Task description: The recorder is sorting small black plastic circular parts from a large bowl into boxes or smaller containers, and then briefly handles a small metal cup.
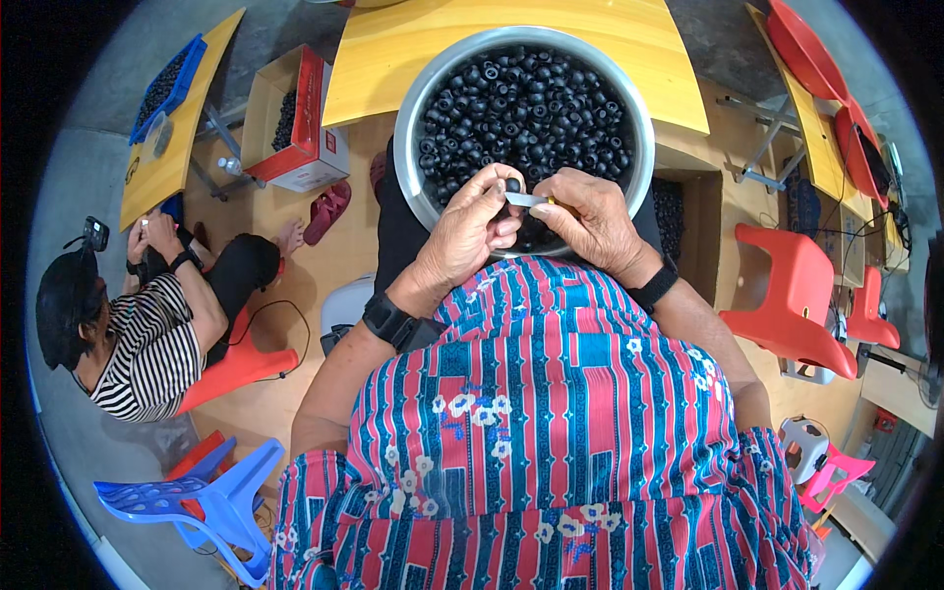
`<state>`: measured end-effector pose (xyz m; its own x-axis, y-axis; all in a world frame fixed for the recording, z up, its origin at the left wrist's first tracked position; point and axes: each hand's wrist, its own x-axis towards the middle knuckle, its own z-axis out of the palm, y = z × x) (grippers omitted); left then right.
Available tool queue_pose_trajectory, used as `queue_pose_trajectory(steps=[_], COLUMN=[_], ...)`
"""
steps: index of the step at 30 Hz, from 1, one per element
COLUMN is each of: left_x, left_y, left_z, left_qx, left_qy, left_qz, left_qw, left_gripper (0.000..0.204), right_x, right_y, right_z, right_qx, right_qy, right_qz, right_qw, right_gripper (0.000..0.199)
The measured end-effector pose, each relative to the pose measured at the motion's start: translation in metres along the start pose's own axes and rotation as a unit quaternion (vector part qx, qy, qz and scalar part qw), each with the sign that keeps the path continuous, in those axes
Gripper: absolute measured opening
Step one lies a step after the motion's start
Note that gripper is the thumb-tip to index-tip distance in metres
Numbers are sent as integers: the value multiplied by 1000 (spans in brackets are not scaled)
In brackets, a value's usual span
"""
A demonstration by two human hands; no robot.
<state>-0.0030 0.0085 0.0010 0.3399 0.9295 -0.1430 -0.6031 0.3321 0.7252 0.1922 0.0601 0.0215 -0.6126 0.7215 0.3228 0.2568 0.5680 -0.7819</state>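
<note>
Both forearms rise from the lower edge and meet over the near rim of a steel bowl (418, 108) heaped with small black rings (526, 103), at twelve o'clock from the person's lap. The left hand (472, 231) curls closed, pinching one black ring (512, 184) at its fingertips. The right hand (590, 216), knuckles up, grips a small blade (524, 200) pointing toward nine o'clock, touching the left fingers. The bowl rests against a yellow tabletop (393, 49).

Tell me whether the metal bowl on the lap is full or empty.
Nearly full: the metal bowl holds small black ring-shaped pieces heaped almost to its rim, hiding the bottom.
</note>
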Motion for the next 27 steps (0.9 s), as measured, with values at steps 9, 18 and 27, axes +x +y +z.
queue_pose_trajectory(steps=[9, 18, 27], left_x=[0, -2, 0], left_y=[3, 4, 3], left_z=[3, 1, -1], left_qx=[5, 9, 13], left_qy=[-1, -6, -13], left_qz=[-7, -11, -7], left_qw=[1000, 1000, 1000], left_gripper=[22, 22, 22], right_x=[1, 2, 3], right_y=[-1, 2, 3], right_z=[0, 0, 0], right_qx=[-11, -16, -21], right_qy=[7, 6, 11], right_qz=[-1, -4, -6], right_qw=[1000, 1000, 1000], right_gripper=[23, 23, 23])
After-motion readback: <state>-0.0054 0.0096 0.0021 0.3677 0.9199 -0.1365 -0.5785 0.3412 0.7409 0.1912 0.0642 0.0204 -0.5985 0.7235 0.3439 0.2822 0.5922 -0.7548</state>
